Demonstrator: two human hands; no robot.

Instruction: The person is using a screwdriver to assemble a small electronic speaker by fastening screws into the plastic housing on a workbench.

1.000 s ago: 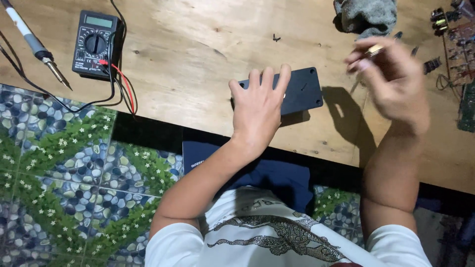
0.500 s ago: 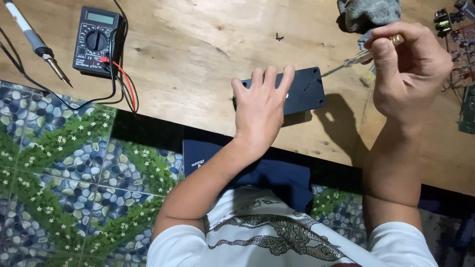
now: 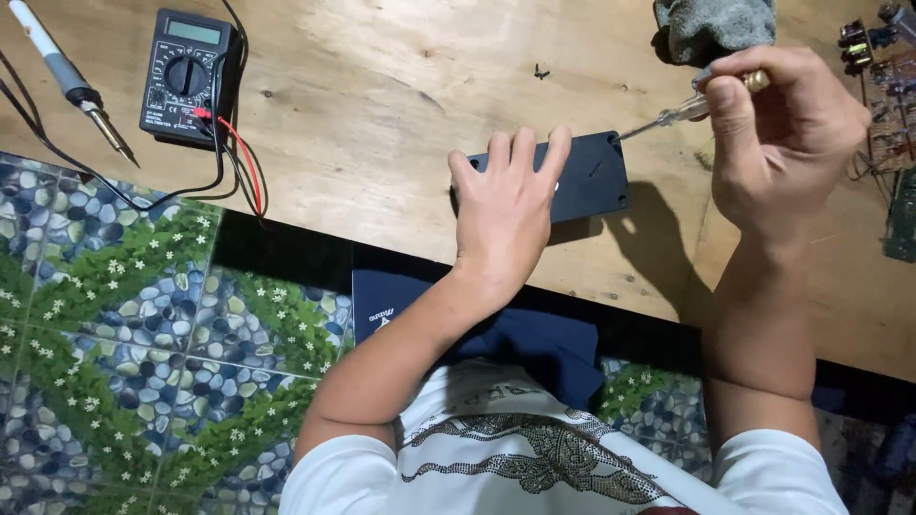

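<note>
Head view, looking straight down on wooden counter (image 3: 382,105). Left hand (image 3: 506,215) flat on black rectangular panel (image 3: 596,176), fingers (image 3: 523,157) spread and extended across its left half, palm pressing down, nothing gripped. Panel lying flat near counter's front edge, right half exposed, small holes visible at corners. Right hand (image 3: 778,133) raised just right of panel, fingers curled shut around screwdriver (image 3: 692,105): clear handle with brass-coloured end cap poking out above thumb, thin metal shaft angled down-left, tip at or just above panel's upper right corner; actual contact impossible to tell. Hand's shadow falling on counter right of panel.

Far left on counter: black multimeter (image 3: 188,78) with rotary dial, red and black leads (image 3: 243,162) trailing off toward front edge. Soldering iron (image 3: 72,86) beside it, tip pointing down-right, well apart from panel. Small dark screw-like bit (image 3: 541,72) loose on counter above panel. Grey rag (image 3: 716,27) bunched at top edge, just above right hand. Circuit boards and components (image 3: 892,105) at right edge, partly cropped. Below counter: pebble-and-flower patterned floor tiles (image 3: 114,343), white printed shirt (image 3: 534,448), dark blue cloth (image 3: 515,334) over lap.
</note>
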